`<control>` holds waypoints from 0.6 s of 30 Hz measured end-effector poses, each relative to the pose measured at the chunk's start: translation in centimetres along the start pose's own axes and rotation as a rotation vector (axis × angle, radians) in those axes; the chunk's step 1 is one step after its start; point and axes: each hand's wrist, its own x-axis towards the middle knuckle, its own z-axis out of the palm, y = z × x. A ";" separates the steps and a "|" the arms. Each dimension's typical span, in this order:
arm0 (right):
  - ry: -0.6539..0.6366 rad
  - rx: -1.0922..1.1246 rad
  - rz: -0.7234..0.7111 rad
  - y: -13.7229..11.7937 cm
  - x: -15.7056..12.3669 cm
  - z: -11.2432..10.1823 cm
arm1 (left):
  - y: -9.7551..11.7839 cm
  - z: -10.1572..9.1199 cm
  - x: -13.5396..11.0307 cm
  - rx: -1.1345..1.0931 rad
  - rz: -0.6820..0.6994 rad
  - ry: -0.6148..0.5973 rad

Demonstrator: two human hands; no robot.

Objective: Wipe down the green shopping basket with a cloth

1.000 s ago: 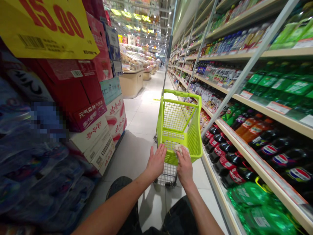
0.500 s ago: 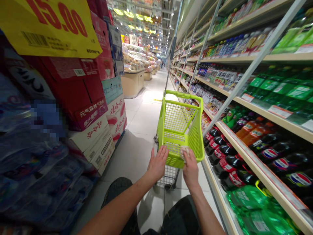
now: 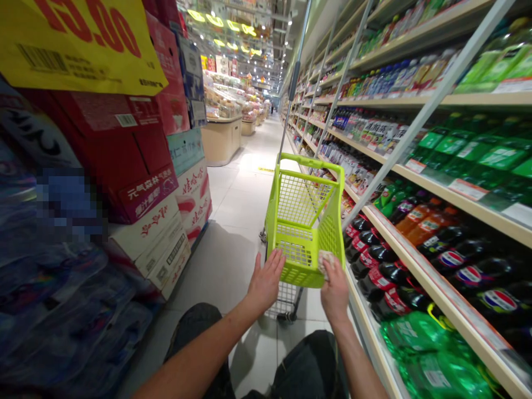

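Observation:
A lime-green plastic basket [image 3: 297,233] with lattice walls forms the top of a shopping cart directly before me. My left hand [image 3: 266,280] rests on the basket's near left rim, fingers stretched out and nothing in its grasp. A crumpled whitish cloth [image 3: 326,263] is pinched in my right hand [image 3: 334,288], pressed at the near right corner of the rim. Below the basket show a grey wire rack [image 3: 282,299] and a dark caster [image 3: 286,317]. The inside of the basket holds no goods that I can see.
Shelves of bottled drinks [image 3: 457,191] run along the right, close to the cart. On the left stand stacked drink cartons [image 3: 145,227] and shrink-wrapped bottles [image 3: 62,310] under a yellow price sign [image 3: 91,55]. A tiled aisle [image 3: 233,194] leads ahead to display counters [image 3: 224,138].
My right hand has slid to the right along the near rim with the cloth, up to the corner. My left hand stays on the rim. The view has shifted slightly.

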 end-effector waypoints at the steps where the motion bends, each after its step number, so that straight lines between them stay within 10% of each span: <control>1: 0.056 -0.049 0.050 1.3 0.3 -0.8 | 0.0 0.0 0.0 0.001 0.001 0.003; 12: -0.127 0.033 -0.134 -4.6 -1.1 2.5 | 1.1 0.4 0.7 0.044 0.035 0.013; 18: -0.171 0.015 -0.149 -1.3 0.8 1.6 | 0.7 0.1 1.0 0.015 0.027 -0.002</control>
